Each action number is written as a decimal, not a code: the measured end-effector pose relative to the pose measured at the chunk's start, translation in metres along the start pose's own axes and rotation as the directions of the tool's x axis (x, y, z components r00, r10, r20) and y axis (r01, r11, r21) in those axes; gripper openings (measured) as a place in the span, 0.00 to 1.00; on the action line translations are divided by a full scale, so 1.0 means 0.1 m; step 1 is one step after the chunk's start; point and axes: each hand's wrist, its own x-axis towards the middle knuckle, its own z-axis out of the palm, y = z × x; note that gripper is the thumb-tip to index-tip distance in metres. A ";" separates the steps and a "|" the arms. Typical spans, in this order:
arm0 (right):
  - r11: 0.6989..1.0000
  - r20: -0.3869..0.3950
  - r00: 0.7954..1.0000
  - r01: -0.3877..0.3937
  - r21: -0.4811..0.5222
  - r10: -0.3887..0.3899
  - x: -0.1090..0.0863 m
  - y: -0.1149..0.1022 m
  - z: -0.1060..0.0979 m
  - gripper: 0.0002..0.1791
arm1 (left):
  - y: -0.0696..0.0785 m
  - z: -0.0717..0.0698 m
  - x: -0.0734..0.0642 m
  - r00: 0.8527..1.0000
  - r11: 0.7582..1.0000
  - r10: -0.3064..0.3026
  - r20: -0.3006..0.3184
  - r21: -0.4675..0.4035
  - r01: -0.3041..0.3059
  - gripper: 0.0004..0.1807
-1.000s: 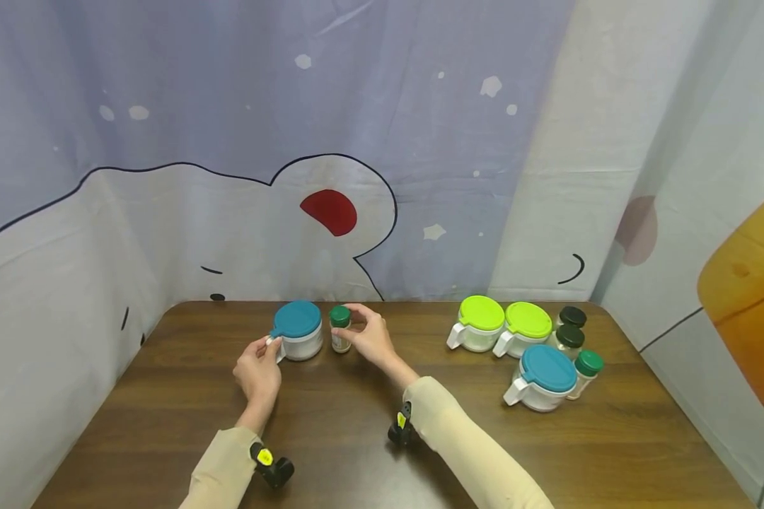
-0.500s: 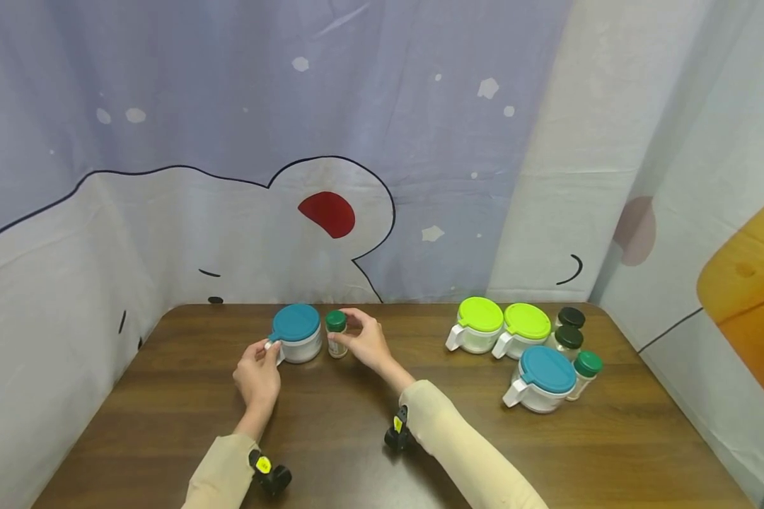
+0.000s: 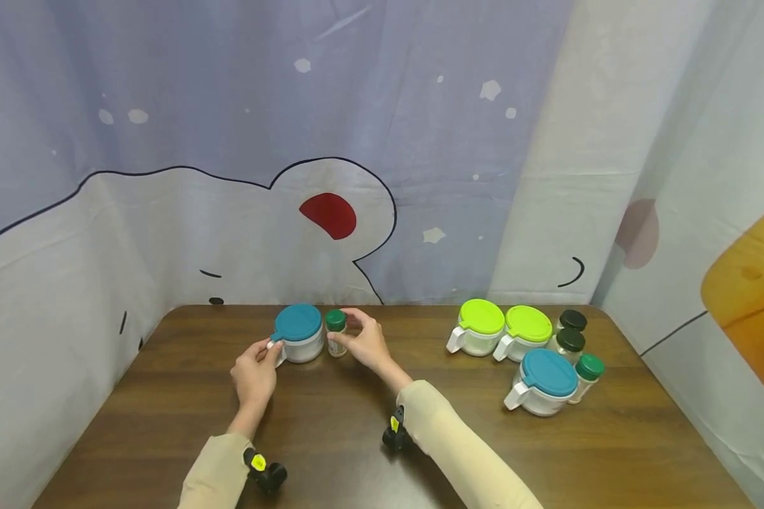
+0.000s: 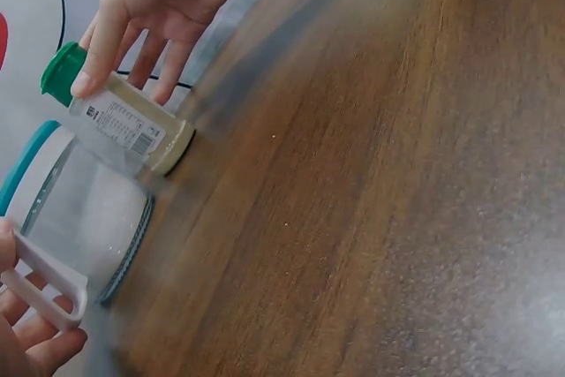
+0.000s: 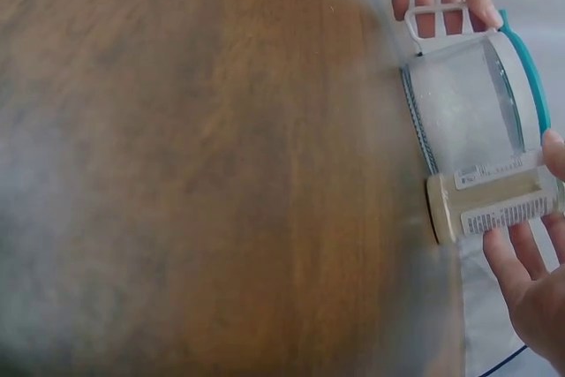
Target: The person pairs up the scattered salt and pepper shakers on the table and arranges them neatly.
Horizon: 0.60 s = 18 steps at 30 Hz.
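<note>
Though the held jar [image 4: 131, 116] shows a barcode [image 4: 143, 143], print [image 4: 121, 122] (tiny) blurs.

In front of you hangs a bluish-grey and white fabric backdrop [image 3: 197, 92], printed with a black-outlined white figure [image 3: 216, 219], a red patch [image 3: 327, 215] and small white flecks [image 3: 490, 90]. A pale sheet [image 3: 687, 233] bearing a yellow-orange shape [image 3: 754, 297] flanks your right. Your brown wood-grain counter [image 3: 331, 438] catches a soft glare [image 4: 530, 306].

A bottle [image 4: 128, 125] is held just right of a jar [image 3: 301, 332] on the table [image 3: 337, 417]; well to their right, a front jar [image 3: 545, 382] is placed before two rear jars [image 3: 527, 329], with three bottles [image 3: 570, 342] along their right
</note>
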 end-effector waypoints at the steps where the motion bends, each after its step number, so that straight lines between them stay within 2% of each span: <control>1: 1.000 0.000 1.000 -0.006 -0.008 0.006 0.00 -0.01 0.00 0.25 | 0.00 0.00 0.00 1.000 1.000 -0.002 0.010 0.002 0.002 0.18; 7: 0.999 0.012 1.000 -0.026 -0.020 0.026 0.02 -0.02 0.01 0.24 | -0.01 -0.01 0.03 1.000 1.000 -0.011 0.022 0.010 0.011 0.18; 14: 0.999 -0.006 0.999 -0.045 -0.017 0.045 0.09 -0.04 0.03 0.25 | 0.00 0.03 0.08 0.999 0.999 0.027 0.028 0.025 -0.028 0.17; 18: 0.999 -0.011 0.999 -0.044 -0.001 0.044 0.11 -0.04 0.04 0.25 | -0.01 0.04 0.11 0.999 0.999 0.027 0.037 0.023 -0.027 0.17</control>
